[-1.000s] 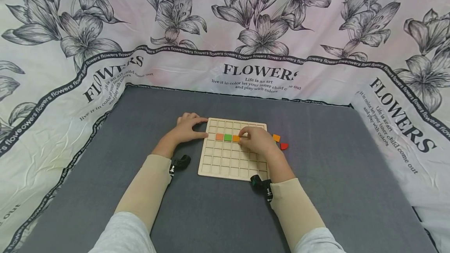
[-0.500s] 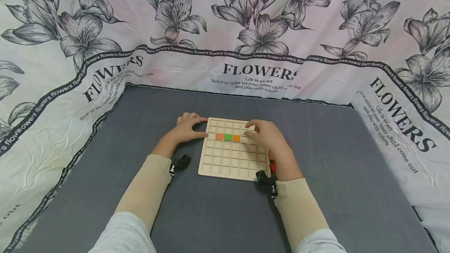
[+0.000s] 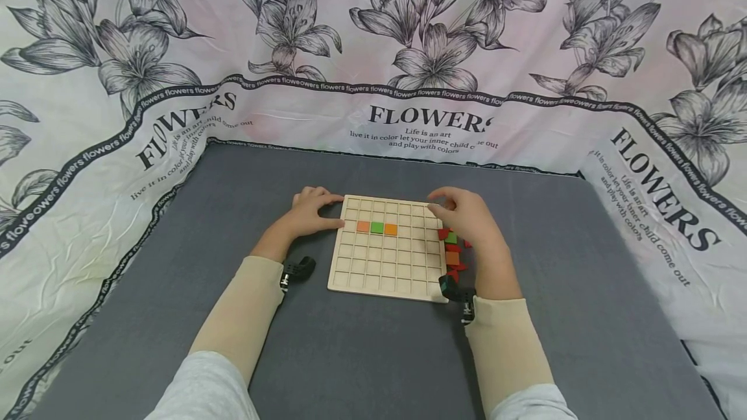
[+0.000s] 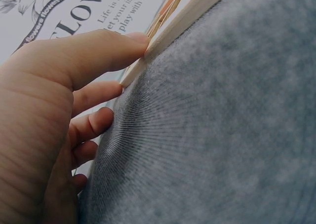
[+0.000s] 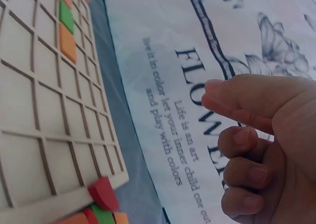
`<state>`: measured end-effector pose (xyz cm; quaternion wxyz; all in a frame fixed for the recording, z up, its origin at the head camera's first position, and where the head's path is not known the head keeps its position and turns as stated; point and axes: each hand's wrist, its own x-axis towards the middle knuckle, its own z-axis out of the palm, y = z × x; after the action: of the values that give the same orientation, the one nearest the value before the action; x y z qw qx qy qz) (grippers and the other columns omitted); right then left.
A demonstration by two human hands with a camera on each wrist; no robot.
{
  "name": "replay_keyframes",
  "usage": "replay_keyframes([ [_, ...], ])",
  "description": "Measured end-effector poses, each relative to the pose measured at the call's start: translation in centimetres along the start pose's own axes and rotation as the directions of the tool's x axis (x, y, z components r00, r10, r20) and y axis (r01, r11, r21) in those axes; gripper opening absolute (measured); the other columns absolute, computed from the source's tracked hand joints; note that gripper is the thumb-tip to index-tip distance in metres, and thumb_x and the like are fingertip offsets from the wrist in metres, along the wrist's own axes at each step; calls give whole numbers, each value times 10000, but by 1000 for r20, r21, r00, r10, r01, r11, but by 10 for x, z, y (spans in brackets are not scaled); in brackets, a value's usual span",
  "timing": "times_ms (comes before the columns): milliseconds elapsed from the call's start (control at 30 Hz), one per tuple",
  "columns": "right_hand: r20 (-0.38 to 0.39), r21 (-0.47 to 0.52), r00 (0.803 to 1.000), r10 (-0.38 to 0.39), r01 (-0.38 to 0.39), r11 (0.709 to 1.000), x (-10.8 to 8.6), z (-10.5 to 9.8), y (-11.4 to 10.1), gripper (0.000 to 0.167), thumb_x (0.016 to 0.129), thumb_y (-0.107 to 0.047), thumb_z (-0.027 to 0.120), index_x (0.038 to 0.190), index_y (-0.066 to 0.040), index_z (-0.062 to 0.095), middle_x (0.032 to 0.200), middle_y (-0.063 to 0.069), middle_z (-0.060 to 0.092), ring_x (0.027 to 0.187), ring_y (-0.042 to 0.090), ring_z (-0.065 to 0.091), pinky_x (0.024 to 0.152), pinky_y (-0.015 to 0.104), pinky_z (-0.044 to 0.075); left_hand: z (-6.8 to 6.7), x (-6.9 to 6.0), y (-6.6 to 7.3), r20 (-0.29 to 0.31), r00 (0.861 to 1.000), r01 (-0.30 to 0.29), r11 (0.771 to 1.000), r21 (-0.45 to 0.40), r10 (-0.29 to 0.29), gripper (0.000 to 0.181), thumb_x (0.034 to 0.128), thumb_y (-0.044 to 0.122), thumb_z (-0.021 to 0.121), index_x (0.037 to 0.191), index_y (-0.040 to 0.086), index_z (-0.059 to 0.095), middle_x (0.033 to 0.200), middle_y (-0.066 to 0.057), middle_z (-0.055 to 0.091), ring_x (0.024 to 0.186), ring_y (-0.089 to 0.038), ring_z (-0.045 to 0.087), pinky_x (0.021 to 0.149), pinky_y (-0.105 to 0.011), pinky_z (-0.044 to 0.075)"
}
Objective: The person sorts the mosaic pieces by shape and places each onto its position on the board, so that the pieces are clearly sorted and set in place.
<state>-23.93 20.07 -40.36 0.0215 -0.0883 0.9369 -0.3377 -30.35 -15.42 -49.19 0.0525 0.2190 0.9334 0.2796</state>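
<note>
A pale wooden grid board (image 3: 385, 264) lies flat on the grey cloth. Three square tiles sit side by side in one row of it: salmon (image 3: 364, 227), green (image 3: 377, 227) and orange (image 3: 391, 229). My left hand (image 3: 309, 212) touches the board's left edge with thumb and index fingertip; the left wrist view shows the thumb (image 4: 123, 49) against the rim. Over the board's far right corner hovers my right hand (image 3: 467, 216), holding nothing. In the right wrist view its thumb and index finger are extended close together, the other fingers bent.
Loose red, green and orange pieces lie along the board's right edge, among them an orange tile (image 3: 452, 258) and a green one (image 3: 451, 238). A red piece (image 5: 103, 193) leans over the rim. Flower-printed cloth (image 3: 432, 125) rises behind the grey surface.
My right hand has left the orange tile in the row and moved right, off to the board's far right corner, uncovering the loose pieces. My left hand stays put.
</note>
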Motion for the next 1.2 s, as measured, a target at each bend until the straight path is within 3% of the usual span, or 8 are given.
replay_keyframes([
  [233,-18,63,999,39,-38,997,-3,-12,16,289,1037,-265,638,1287,-126,679,725,58,407,585,237,383,590,394,360,0,1,0,5,1000,8,1000,-3,-8,700,903,485,761,1497,174,562,1354,-105,524,1299,-317,348,1070,-520,223],
  [667,-44,81,988,151,-147,986,-3,-21,62,349,1020,-237,662,1329,-75,662,802,87,423,694,262,402,634,402,350,0,0,0,2,1000,8,1000,-2,-8,701,899,490,759,1494,173,566,1349,-103,528,1292,-315,352,1062,-518,228],
  [900,8,70,982,189,-189,980,-1,-19,79,365,1003,-200,660,1333,-47,646,748,50,445,630,223,397,591,369,342,-1,0,0,5,1000,11,1000,1,-11,701,901,493,756,1496,175,564,1359,-105,523,1301,-316,347,1070,-522,224],
  [1200,106,57,966,235,-242,969,-2,-14,87,398,948,-197,719,1298,-26,639,794,51,439,721,217,420,697,393,333,-1,0,1,-6,1000,0,1000,-3,0,694,901,486,756,1489,165,572,1354,-107,531,1302,-320,350,1061,-525,226],
])
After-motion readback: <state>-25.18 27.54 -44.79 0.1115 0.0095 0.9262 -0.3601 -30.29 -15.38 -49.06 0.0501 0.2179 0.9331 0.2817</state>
